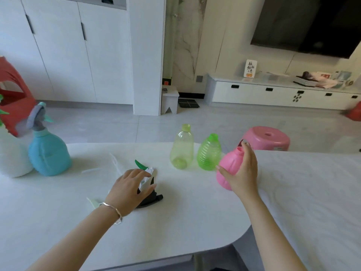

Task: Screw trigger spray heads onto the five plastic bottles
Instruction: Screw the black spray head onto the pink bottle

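There's the pink bottle, a bright green bottle ringed with ridges, a see-through yellow-green bottle, a sky-blue bottle under its grey-and-teal head, a white bottle, plus a white-and-green head and black head on the white table.

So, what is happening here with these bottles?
A person is fitting spray heads to plastic bottles. The right hand holds the pink bottle, tilted. The left hand grips a white spray head on the table, next to a black spray head. The blue bottle and the white bottle at left already carry heads; the pale green bottle and the ribbed green bottle stand open.
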Demonstrator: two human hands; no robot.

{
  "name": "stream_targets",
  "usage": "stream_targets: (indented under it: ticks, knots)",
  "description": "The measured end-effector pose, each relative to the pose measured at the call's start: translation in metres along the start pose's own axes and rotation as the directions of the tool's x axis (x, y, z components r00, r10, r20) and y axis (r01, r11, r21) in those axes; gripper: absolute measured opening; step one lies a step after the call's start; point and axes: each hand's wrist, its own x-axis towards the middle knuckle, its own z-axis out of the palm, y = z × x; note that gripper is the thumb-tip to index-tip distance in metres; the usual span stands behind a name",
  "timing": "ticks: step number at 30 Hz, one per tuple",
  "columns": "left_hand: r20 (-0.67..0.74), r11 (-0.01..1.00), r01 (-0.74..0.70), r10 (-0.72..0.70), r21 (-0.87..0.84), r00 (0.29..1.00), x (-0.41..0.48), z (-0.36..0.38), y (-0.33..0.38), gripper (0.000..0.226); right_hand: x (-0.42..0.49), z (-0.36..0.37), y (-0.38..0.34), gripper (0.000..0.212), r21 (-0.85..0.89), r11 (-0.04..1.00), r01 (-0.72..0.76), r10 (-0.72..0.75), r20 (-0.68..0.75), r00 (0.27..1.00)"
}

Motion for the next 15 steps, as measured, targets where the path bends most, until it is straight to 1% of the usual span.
stream_targets:
  ticks: [3, 5, 7, 11, 13, 15]
  knots:
    - [0.025, 1.000, -0.018, 0.018, 0.001, 1.000, 0.003, 0.007, 0.009, 0.042, 0.002, 0.005, 0.022, 0.102, 0.140, 0.976, -0.166, 0.164, 0.029, 0.986]
    - [0.056, 0.999, -0.036, 0.037, -0.007, 0.998, 0.003, 0.013, 0.012, 0.042, 0.002, 0.011, 0.032, 0.098, 0.215, 0.931, -0.296, 0.291, 0.054, 0.955]
    - [0.075, 0.999, -0.040, 0.042, -0.018, 0.996, 0.003, 0.018, 0.014, 0.042, 0.001, 0.016, 0.038, 0.094, 0.270, 0.884, -0.382, 0.377, 0.075, 0.923]
    - [0.077, 0.998, -0.047, 0.050, -0.036, 0.996, 0.003, 0.021, 0.016, 0.041, -0.002, 0.020, 0.035, 0.085, 0.339, 0.842, -0.419, 0.413, 0.093, 0.906]
    - [0.074, 0.998, -0.045, 0.048, -0.046, 0.996, 0.003, 0.020, 0.016, 0.043, -0.004, 0.019, 0.023, 0.081, 0.352, 0.838, -0.418, 0.406, 0.112, 0.907]
    - [0.062, 0.997, -0.043, 0.047, -0.056, 0.997, 0.002, 0.016, 0.017, 0.048, -0.008, 0.019, -0.001, 0.076, 0.396, 0.826, -0.400, 0.369, 0.155, 0.916]
